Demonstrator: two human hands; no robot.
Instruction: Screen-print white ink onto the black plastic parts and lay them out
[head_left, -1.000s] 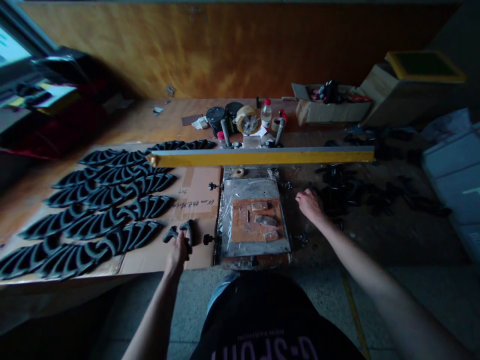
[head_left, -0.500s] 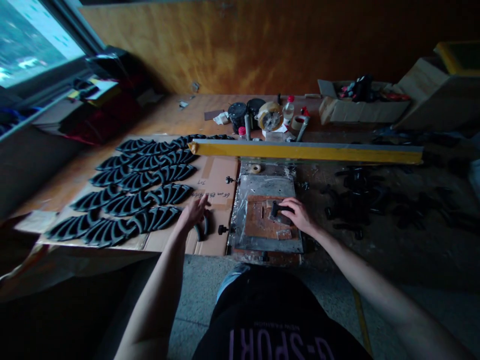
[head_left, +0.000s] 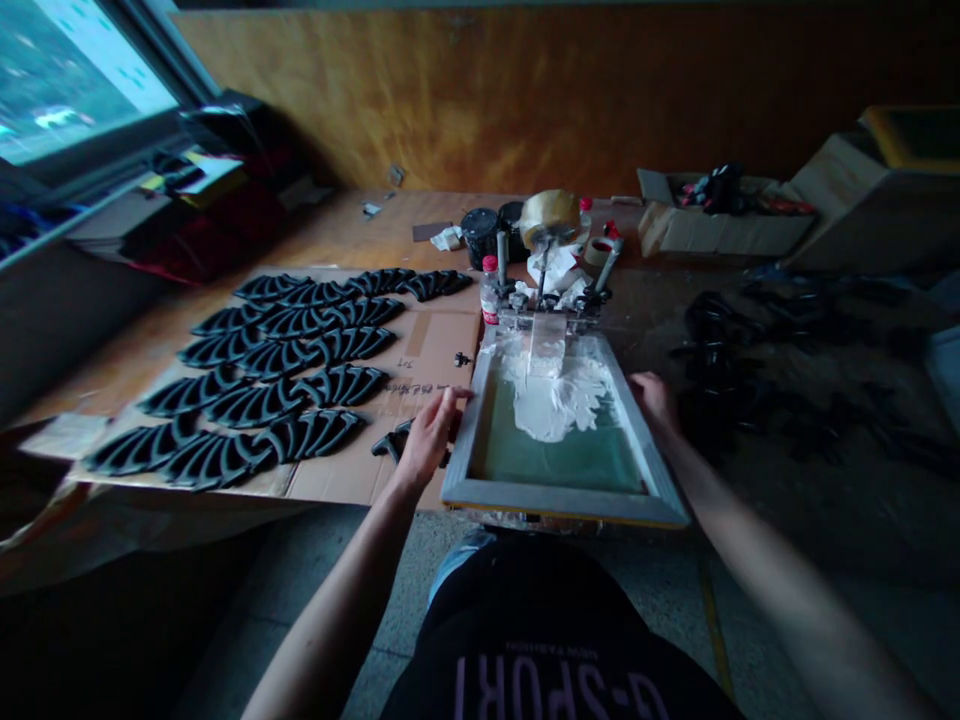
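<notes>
Rows of black parts [head_left: 255, 400] fan out over the left of the cardboard sheet [head_left: 431, 340], laid side by side in neat curved lines. Watching from afar, I take these as the share already dealt with. Across the bench on the right lies a dark heap of parts [head_left: 709, 355], jumbled and overlapping, which I judge to be the share left; it is too dim for me to count. A couple of loose parts [head_left: 386, 447] lie on the cardboard just beside my left hand [head_left: 427, 437], outside the rows, so I would call that end of the work unfinished.

Between the two groups, the frame [head_left: 566, 503] lies face up in front of me, its green mesh [head_left: 555, 462] partly smeared with white paste [head_left: 551, 412]. Whatever is under it is hidden, so I cannot say how far the piece in hand has got.

My left hand is half curled at the frame's left side, thumb by the rim. My right hand [head_left: 658, 402] is loosely bent at the opposite side. I cannot tell whether either truly grips the frame.
</notes>
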